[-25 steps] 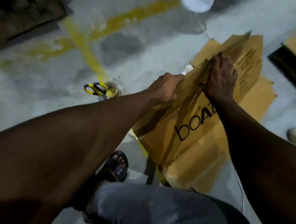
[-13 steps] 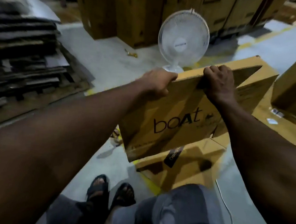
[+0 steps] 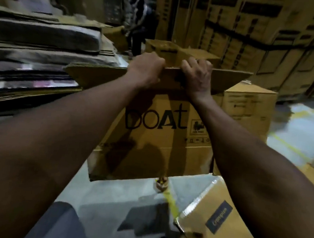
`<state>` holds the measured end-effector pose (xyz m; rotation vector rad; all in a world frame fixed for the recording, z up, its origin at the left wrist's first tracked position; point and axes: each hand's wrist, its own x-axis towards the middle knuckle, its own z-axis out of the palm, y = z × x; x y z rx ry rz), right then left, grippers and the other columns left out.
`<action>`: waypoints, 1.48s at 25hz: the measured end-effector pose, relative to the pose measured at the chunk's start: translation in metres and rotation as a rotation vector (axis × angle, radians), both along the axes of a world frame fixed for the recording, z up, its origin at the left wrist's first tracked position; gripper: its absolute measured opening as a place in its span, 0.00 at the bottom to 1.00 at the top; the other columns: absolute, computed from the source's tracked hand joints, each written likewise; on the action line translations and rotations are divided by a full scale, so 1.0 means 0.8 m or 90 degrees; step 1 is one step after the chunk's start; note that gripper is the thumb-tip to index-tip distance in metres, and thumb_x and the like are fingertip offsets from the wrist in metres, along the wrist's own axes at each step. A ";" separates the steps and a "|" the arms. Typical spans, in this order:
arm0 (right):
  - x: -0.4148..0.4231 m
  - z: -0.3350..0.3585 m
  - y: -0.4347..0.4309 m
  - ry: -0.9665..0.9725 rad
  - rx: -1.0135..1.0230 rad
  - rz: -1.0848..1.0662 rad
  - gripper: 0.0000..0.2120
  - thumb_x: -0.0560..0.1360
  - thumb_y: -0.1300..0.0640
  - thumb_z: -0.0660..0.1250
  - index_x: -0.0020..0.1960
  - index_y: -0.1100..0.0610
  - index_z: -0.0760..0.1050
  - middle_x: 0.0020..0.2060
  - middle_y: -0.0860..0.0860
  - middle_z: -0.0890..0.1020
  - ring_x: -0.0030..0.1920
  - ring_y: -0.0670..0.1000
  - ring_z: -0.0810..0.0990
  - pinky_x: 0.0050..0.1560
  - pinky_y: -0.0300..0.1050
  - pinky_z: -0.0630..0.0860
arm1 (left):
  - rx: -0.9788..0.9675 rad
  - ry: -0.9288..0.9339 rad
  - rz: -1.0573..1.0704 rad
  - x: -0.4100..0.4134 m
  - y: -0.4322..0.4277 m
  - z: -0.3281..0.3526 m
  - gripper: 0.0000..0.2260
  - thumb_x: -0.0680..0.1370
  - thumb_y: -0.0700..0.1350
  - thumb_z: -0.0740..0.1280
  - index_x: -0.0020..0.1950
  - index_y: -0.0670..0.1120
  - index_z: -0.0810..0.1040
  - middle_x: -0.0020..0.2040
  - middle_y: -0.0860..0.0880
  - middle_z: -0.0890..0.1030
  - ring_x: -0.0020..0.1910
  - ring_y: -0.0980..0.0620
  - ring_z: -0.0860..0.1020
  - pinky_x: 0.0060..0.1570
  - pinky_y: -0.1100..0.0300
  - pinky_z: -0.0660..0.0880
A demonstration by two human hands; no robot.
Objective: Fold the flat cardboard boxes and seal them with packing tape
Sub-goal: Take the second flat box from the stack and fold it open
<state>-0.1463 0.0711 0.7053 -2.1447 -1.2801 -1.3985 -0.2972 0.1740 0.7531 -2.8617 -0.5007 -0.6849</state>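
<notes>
both hands hold a cardboard box (image 3: 150,137) upright in front of the person, clear of the grey floor (image 3: 110,195); the left hand (image 3: 145,69) has its fingers curled over the box's top edge, gripping it; just beside it, the right hand (image 3: 196,76) grips the same edge, fingers hooked over the far side and the back of the hand toward the camera; the two hands are close but apart; the box's near face carries the dark printed word "boat", and its top flaps stick out to the left and right of the hands; below the box's lower edge a small brownish object (image 3: 161,183) sits on a yellow line (image 3: 172,202) painted on the floor, too blurred to name; a second flat carton (image 3: 219,217) with a dark label lies on the floor near the right; a closed carton (image 3: 249,104) stands behind the held box on the right; stacks of flattened cardboard (image 3: 34,49) fill the left side; tall stacked cartons (image 3: 256,32) stand at the back, with another person (image 3: 139,31) blurred among them.
</notes>
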 end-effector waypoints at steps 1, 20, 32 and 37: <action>-0.022 0.003 0.035 -0.013 -0.003 0.028 0.09 0.72 0.55 0.71 0.49 0.58 0.77 0.43 0.56 0.80 0.44 0.60 0.79 0.44 0.55 0.74 | 0.003 -0.006 0.028 -0.026 0.030 -0.001 0.08 0.74 0.44 0.70 0.52 0.46 0.79 0.43 0.45 0.78 0.43 0.44 0.79 0.43 0.49 0.79; -0.237 -0.357 0.312 0.238 -0.351 0.403 0.11 0.67 0.58 0.76 0.42 0.58 0.74 0.37 0.57 0.75 0.37 0.61 0.74 0.29 0.49 0.67 | -0.152 0.232 0.360 -0.305 0.238 -0.367 0.09 0.74 0.42 0.67 0.54 0.49 0.73 0.50 0.46 0.78 0.50 0.42 0.78 0.36 0.54 0.66; -0.235 -0.494 0.315 0.788 -0.941 0.410 0.44 0.65 0.35 0.75 0.75 0.47 0.62 0.73 0.54 0.67 0.70 0.56 0.69 0.67 0.51 0.68 | -0.268 0.296 0.360 -0.392 0.141 -0.540 0.19 0.53 0.38 0.77 0.40 0.50 0.78 0.36 0.50 0.77 0.31 0.47 0.78 0.24 0.62 0.70; -0.223 -0.513 0.339 0.535 -0.711 0.295 0.38 0.73 0.35 0.67 0.78 0.45 0.57 0.77 0.56 0.58 0.76 0.61 0.57 0.71 0.64 0.59 | -0.267 0.327 0.331 -0.404 0.134 -0.576 0.20 0.55 0.38 0.76 0.44 0.48 0.78 0.39 0.47 0.79 0.34 0.44 0.78 0.26 0.58 0.72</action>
